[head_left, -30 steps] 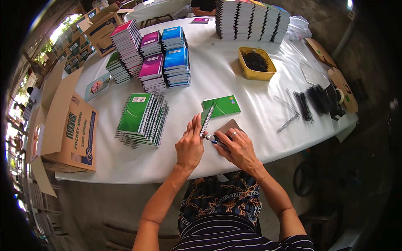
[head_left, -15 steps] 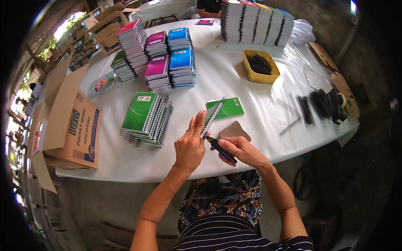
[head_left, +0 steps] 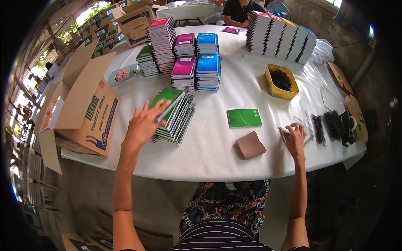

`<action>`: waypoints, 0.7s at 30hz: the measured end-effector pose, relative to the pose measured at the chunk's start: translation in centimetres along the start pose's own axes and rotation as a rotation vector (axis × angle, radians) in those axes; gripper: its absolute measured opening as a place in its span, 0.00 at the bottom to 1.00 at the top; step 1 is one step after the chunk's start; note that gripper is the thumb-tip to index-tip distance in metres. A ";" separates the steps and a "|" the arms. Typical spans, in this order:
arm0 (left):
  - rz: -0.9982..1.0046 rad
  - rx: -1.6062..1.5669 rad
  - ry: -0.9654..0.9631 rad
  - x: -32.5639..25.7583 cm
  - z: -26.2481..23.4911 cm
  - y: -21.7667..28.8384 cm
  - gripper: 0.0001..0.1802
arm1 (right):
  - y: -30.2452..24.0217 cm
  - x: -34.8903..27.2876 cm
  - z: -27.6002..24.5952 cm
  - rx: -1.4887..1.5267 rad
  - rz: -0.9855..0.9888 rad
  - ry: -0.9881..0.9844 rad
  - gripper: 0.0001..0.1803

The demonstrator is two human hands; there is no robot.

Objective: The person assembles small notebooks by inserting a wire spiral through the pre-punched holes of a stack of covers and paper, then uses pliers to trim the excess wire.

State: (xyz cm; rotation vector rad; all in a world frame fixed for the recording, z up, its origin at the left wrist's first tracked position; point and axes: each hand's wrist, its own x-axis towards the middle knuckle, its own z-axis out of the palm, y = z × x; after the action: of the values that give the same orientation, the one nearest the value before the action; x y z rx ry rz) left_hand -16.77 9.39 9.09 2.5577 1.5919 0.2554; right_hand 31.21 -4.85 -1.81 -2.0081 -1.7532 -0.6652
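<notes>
My left hand (head_left: 144, 123) rests with fingers spread on the green spiral notebook (head_left: 161, 98) at the top of a stack. That notebook lies skewed over the stacked notebooks (head_left: 178, 121), whose wire coils face right. My right hand (head_left: 296, 140) is low at the table's right side, fingers curled over pliers (head_left: 283, 133); mostly the tip shows and the palm covers the rest. Loose wire coils (head_left: 309, 123) lie just beyond it. Between my hands are a single green notebook (head_left: 244, 118) and a brown block (head_left: 250, 145).
An open cardboard box (head_left: 90, 113) stands at left. Magenta notebooks (head_left: 183, 67) and blue notebooks (head_left: 208, 62) are piled behind the green stack. A yellow tub (head_left: 282, 93) holds black bits. Black coils (head_left: 333, 123) lie far right; tall notebook stacks (head_left: 278, 39) and a seated person (head_left: 240, 12) are beyond.
My left hand has carried a green spiral notebook left onto the stack and spread its fingers. My right hand has moved right with the pliers, away from the notebook's coil. The view has shifted.
</notes>
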 end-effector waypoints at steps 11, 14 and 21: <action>0.293 -0.039 0.401 -2.8 0.3 4.0 0.35 | -8.0 10.5 9.3 0.366 -0.249 -0.544 0.30; 0.340 -0.159 0.423 -5.0 1.8 5.2 0.27 | -8.9 12.8 7.9 0.262 -0.177 -0.844 0.37; 0.362 -0.646 0.334 -5.0 7.2 9.7 0.27 | -7.8 13.5 9.8 0.402 -0.083 -0.838 0.34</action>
State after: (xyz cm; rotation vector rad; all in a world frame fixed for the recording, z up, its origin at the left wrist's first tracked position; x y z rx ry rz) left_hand -8.92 0.49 3.45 2.3133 0.8770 1.0795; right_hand 25.86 12.75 -1.99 -2.0486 -2.1680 0.5807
